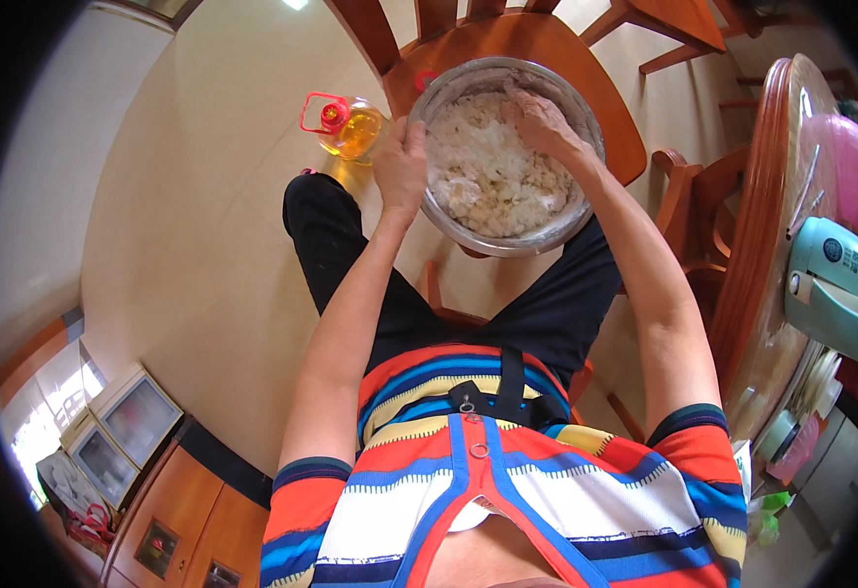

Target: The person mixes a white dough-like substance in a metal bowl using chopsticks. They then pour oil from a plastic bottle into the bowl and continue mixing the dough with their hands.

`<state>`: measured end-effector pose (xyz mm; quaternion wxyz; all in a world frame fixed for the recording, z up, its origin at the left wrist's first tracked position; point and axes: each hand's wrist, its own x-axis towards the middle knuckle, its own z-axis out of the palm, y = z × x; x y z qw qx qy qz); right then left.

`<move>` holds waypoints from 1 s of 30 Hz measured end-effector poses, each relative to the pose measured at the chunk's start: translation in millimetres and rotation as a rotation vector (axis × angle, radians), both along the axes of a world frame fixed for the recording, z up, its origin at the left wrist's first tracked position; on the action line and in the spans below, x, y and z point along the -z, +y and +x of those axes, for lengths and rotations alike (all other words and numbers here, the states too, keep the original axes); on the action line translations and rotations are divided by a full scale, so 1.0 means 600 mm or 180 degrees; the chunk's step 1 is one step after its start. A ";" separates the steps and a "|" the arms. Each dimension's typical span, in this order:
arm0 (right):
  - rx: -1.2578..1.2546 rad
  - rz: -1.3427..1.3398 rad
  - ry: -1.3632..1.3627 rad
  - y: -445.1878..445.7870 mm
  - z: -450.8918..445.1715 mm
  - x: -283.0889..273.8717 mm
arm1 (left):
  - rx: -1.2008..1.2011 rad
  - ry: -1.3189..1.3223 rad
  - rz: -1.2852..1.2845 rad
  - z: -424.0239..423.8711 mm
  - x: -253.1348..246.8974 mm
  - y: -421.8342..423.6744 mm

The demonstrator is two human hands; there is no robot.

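Note:
A wide metal bowl (506,248) stands on the seat of a wooden chair in front of my knees. Crumbly white dough (498,173), with loose flour on it, fills much of the bowl. My left hand (401,165) grips the bowl's left rim, thumb on the upper edge. Inside the bowl, at the upper right, my right hand (539,121) reaches into the dough near the far wall. Its fingertips are coated with flour and partly buried, so I cannot make out whether they close on any dough.
Left of the chair seat (620,140), a clear oil bottle (355,132) with a red cap and handle stands on the floor. On my right, a wooden table (774,220) holds a pink cover (851,176), a turquoise container (837,287) and dishes. A cabinet (171,514) is at lower left.

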<state>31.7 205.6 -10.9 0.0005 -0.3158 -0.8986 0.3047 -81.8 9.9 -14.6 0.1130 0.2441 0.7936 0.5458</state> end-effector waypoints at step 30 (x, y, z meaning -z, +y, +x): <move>-0.1658 0.1349 -0.0443 -0.122 0.049 -0.013 | -0.0235 -0.0267 -0.0201 0.003 0.011 -0.002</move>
